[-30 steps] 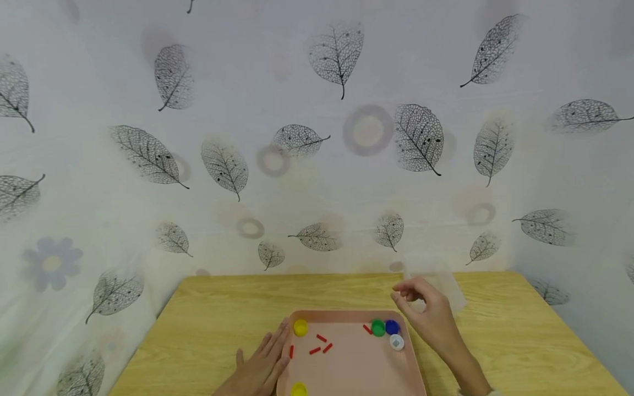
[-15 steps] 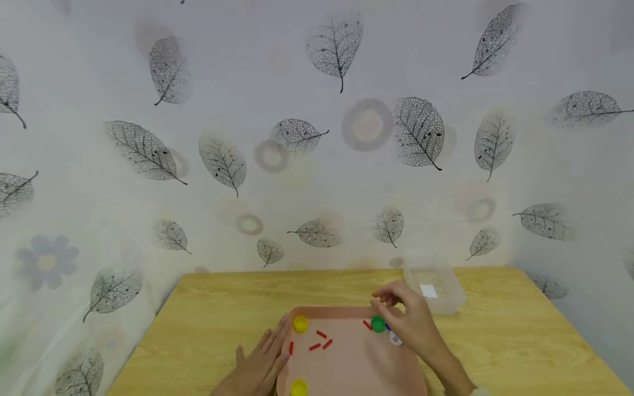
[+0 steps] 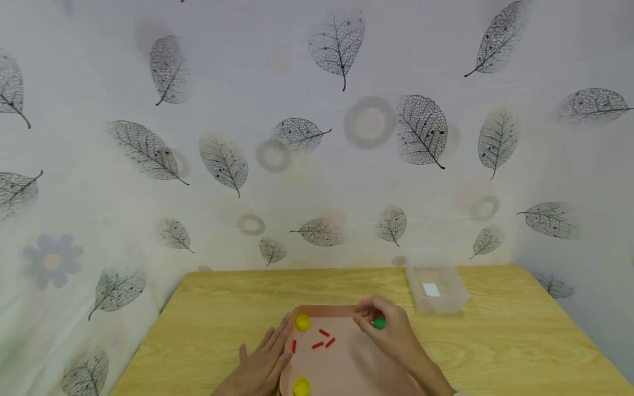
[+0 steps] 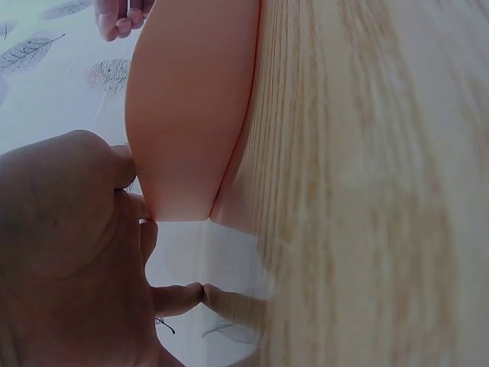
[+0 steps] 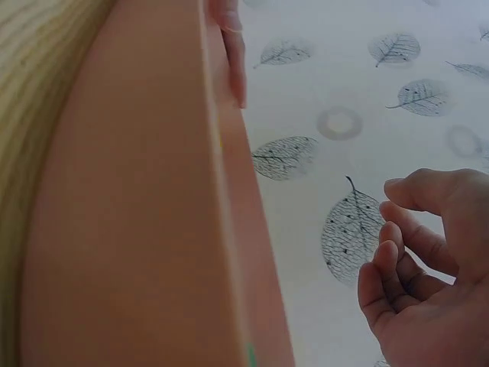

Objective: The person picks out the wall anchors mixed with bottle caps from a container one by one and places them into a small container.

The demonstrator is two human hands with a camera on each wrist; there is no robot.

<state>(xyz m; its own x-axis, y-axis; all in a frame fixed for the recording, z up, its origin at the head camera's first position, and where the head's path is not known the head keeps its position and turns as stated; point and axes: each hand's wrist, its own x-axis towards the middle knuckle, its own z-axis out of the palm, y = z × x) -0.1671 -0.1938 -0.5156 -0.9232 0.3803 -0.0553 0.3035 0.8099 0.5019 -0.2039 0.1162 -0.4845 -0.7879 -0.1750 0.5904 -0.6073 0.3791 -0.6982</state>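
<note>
My left hand (image 3: 260, 363) rests with straight fingers along the left rim of a shallow pink tray (image 3: 342, 374). Above the tray's far right corner hovers my right hand (image 3: 391, 330), fingers loosely bent. In the right wrist view its thumb and fingertips (image 5: 391, 187) hold nothing. A green round cap (image 3: 379, 323) peeks out from behind this hand, which hides the rest of that corner. Several short red sticks (image 3: 317, 345) lie in the tray's left half. One yellow round cap (image 3: 303, 323) sits in the far left corner, another yellow cap (image 3: 301, 386) nearer me.
A translucent plastic box (image 3: 443, 305) with a white label stands behind the tray to the right, on the wooden table (image 3: 223, 297). A leaf-patterned curtain (image 3: 317, 181) hangs behind and at both sides.
My right hand has moved left from beside the plastic box to over the tray's far right corner, covering the blue and white caps and a red stick. My left hand stays put.
</note>
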